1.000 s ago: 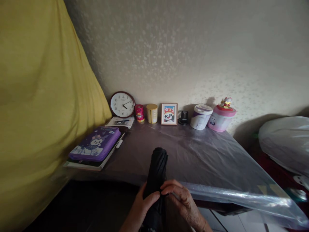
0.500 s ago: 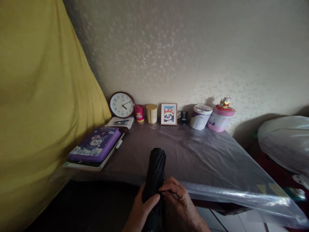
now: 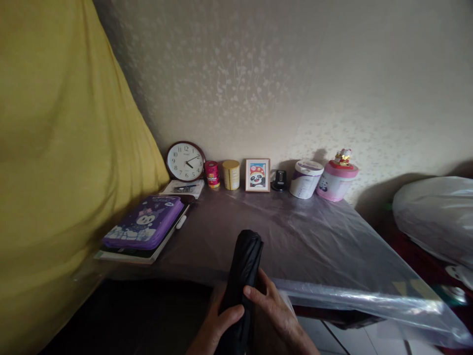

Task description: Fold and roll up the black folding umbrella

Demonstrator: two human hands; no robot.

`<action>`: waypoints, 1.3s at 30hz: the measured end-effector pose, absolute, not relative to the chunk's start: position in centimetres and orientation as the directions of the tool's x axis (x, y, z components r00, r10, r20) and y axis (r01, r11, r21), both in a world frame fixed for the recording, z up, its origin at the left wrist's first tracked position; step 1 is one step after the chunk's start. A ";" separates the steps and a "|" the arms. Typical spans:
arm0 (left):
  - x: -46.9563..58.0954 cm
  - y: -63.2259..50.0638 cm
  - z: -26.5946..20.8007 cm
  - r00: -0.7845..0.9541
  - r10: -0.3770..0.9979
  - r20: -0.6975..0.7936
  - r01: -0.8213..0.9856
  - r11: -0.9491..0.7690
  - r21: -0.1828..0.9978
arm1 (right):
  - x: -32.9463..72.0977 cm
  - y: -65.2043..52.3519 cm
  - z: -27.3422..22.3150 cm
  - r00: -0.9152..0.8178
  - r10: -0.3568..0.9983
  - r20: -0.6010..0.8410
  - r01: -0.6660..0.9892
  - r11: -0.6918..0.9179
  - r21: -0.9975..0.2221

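A black folded umbrella (image 3: 244,266) stands tilted in front of me, its top leaning slightly right over the near edge of the table. My left hand (image 3: 218,323) is wrapped round its lower left side, thumb across the front. From the right, my right hand (image 3: 275,308) grips it a little higher, with the thumb on the front and the fingers behind. The fabric looks rolled up round the shaft. Its lower end runs out of the bottom of the view.
A table (image 3: 295,236) under clear plastic sheeting lies ahead. Along the wall stand a clock (image 3: 185,161), a picture frame (image 3: 257,175), tins and tubs (image 3: 306,179). A purple case (image 3: 144,222) rests on books at left, beside a yellow curtain (image 3: 74,148).
The umbrella's top has tipped to the right. My right hand has gone from pinching at its side to gripping round it, thumb on the front.
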State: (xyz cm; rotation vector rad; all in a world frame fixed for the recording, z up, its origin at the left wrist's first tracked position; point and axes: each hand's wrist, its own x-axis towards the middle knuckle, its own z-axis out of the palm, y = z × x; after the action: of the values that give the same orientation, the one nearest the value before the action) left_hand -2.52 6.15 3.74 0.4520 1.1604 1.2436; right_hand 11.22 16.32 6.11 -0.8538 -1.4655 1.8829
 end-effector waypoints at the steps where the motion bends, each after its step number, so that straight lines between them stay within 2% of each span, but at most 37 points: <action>1: -2.5 6.1 3.7 -0.080 0.883 -0.463 -0.490 0.369 0.789 | 11.0 16.2 6.2 -0.620 0.771 -0.145 -0.089 -0.253 -0.963; 3: -2.5 6.1 3.6 -0.055 0.857 -0.512 -0.484 0.425 0.765 | 10.5 15.9 6.4 -0.611 0.772 -0.178 -0.111 -0.306 -0.946; 5: -2.3 6.1 3.4 -0.137 0.865 -0.483 -0.440 0.384 0.812 | 10.1 15.9 6.6 -0.560 0.798 -0.221 -0.095 -0.326 -0.941; 9: -1.9 6.3 2.4 -0.381 0.891 -0.247 -0.271 0.148 0.951 | 9.7 16.4 6.9 -0.460 0.850 -0.257 -0.022 -0.300 -0.954; 12: -1.6 6.4 2.2 -0.431 0.892 -0.135 -0.183 0.060 0.981 | 9.6 16.9 6.8 -0.454 0.862 -0.227 0.015 -0.247 -0.969; 18: -1.7 6.8 4.2 -0.449 0.858 -0.251 -0.249 0.150 0.957 | 10.2 17.3 6.8 -0.517 0.845 -0.134 0.003 -0.155 -0.988; 23: -1.7 7.1 5.1 -0.538 0.818 -0.205 -0.259 0.071 0.963 | 10.9 17.7 7.0 -0.506 0.858 -0.086 0.006 -0.096 -0.995; 32: -1.7 7.3 4.3 -0.590 0.792 -0.157 -0.180 0.061 0.982 | 9.7 17.4 7.2 -0.573 0.812 -0.107 -0.043 -0.160 -0.986; 39: -2.5 8.0 3.3 -0.519 0.834 -0.186 -0.180 0.106 0.978 | 8.7 16.8 6.0 -0.569 0.822 0.031 -0.063 -0.006 -0.998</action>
State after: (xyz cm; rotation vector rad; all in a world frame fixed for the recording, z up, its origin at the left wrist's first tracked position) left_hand -2.46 7.96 3.35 0.6648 1.5553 1.5439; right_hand 8.74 16.82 5.95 -0.8018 -1.5930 1.6567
